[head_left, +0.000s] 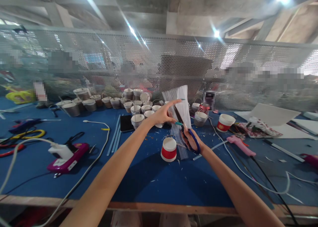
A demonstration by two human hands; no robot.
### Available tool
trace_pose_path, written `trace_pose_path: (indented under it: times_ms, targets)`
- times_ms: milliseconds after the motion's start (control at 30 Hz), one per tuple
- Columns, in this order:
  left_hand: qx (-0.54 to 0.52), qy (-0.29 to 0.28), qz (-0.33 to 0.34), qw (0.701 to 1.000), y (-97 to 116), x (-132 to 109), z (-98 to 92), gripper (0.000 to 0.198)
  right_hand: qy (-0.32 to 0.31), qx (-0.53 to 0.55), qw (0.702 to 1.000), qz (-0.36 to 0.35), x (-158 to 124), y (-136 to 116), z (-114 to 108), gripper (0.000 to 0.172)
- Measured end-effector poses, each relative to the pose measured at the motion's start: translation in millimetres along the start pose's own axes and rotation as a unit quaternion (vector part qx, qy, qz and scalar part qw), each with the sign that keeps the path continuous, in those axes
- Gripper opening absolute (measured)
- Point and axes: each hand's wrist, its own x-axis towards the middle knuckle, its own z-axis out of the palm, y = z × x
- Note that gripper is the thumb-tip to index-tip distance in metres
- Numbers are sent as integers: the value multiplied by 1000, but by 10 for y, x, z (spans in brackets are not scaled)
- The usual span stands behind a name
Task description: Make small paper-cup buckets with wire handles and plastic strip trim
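Observation:
My left hand [162, 114] pinches a clear, ribbed plastic sheet [177, 101] and holds it upright above the blue table [149, 174]. My right hand [190, 139] grips blue-handled scissors [185, 127]; their open blades reach up into the sheet's lower part. A red and white paper cup [169, 149] lies on the table just below both hands, with a strip of the clear plastic [182, 151] trailing down beside it.
Many grey and white cups [111, 103] crowd the table's far side before a perforated metal screen [159, 61]. A black phone [126, 123], a pink glue gun [239, 146], a magenta device [68, 156] with cables, another red cup [225, 122] and white sheets [270, 116] lie around.

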Motion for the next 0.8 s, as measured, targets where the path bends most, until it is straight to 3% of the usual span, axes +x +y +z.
trace_pose_path:
  times_ms: [800]
  targets:
    - [-32,-10,2,999,-5,18,58,93,11,21,1000,-6,12,11,5,57]
